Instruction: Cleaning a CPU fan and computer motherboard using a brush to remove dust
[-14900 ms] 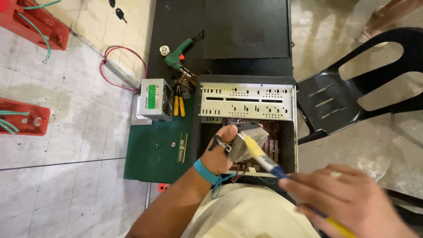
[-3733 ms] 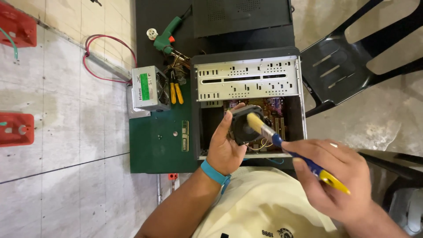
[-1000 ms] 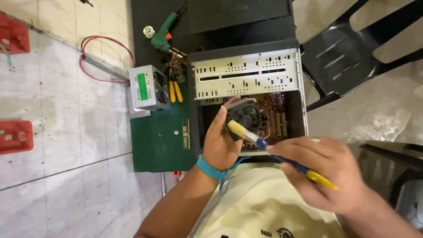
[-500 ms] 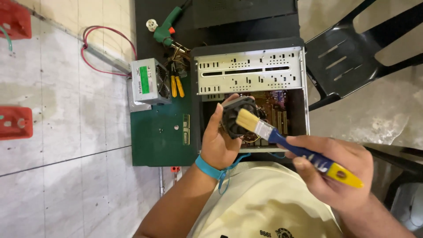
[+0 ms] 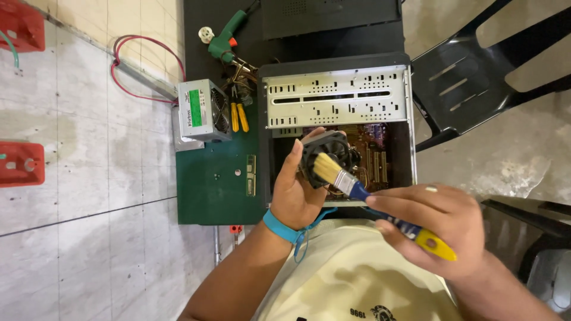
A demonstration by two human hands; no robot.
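The cooler fan (image 5: 326,156) is already out of the open computer case (image 5: 339,107), gripped in the left hand (image 5: 300,190) above it, while the right hand (image 5: 437,229), closed around a paintbrush (image 5: 369,199), has bristles on it, so dusting looks underway, refitting undone.

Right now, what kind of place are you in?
Probably a small computer repair spot. An open computer case sits on a green-topped table, a loose power supply and yellow-handled pliers lie beside it, and my left hand holds a cooling fan.

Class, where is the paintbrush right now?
In the head view, the paintbrush is right of centre, held in the right hand, its bristles against the black cooler fan that the left hand holds over the open computer case.
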